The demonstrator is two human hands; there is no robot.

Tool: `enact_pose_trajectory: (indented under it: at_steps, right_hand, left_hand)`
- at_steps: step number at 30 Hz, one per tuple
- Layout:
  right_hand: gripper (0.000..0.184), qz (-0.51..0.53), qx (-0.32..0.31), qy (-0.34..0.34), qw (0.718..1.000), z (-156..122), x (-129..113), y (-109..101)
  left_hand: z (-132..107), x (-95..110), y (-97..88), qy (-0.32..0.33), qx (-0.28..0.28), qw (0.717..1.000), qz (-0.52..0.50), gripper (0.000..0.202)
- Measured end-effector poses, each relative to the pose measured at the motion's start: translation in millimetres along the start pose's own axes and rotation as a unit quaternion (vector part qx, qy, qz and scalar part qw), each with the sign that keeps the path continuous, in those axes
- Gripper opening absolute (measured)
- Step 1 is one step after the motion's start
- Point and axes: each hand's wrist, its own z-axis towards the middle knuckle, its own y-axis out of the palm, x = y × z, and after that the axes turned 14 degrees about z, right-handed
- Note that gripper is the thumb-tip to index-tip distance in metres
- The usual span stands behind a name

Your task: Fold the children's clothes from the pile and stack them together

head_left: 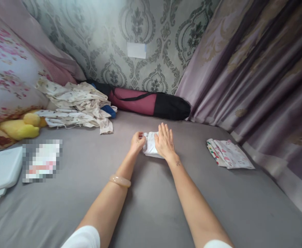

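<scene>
A small folded white garment (151, 146) lies on the grey bed sheet in front of me. At its left edge is my left hand (137, 141), with the thumb toward the cloth and the fingers curled round that edge. My right hand (164, 142) rests flat across the garment's right part, fingers stretched out and covering some of it. The garment's exact kind cannot be made out.
Folded printed cloths (230, 155) lie at the right by the curtain (243, 75). A crumpled pile of clothes (78, 103), a yellow plush toy (24, 127) and a white power bank (4, 168) are on the left. A long maroon-and-black bag (137, 101) lies along the wall.
</scene>
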Motion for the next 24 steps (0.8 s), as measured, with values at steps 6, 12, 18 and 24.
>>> enact_pose_trajectory:
  at_steps: [6, 12, 18, 24]
  right_hand:
    - [0.061, -0.05, -0.085, 0.048, 0.994, -9.4, 15.3, 28.4]
    - [0.061, -0.04, -0.111, 0.067, 0.991, -4.2, 14.8, 19.4]
    - [0.062, -0.018, -0.064, 0.048, 0.997, 2.3, -14.6, 6.4]
    - [0.06, -0.044, -0.056, 0.015, 0.997, -5.6, -33.2, 36.4]
  left_hand:
    - [3.2, -9.5, 0.6, -0.018, 0.013, 1.0, -0.016, 0.036]
    - [5.1, -12.5, 0.6, -0.015, 0.029, 0.999, -0.035, 0.037]
    - [5.7, -13.7, 0.7, -0.016, 0.037, 0.997, -0.068, 0.034]
    - [8.3, -18.7, 0.3, -0.016, 0.054, 0.995, -0.085, 0.031]
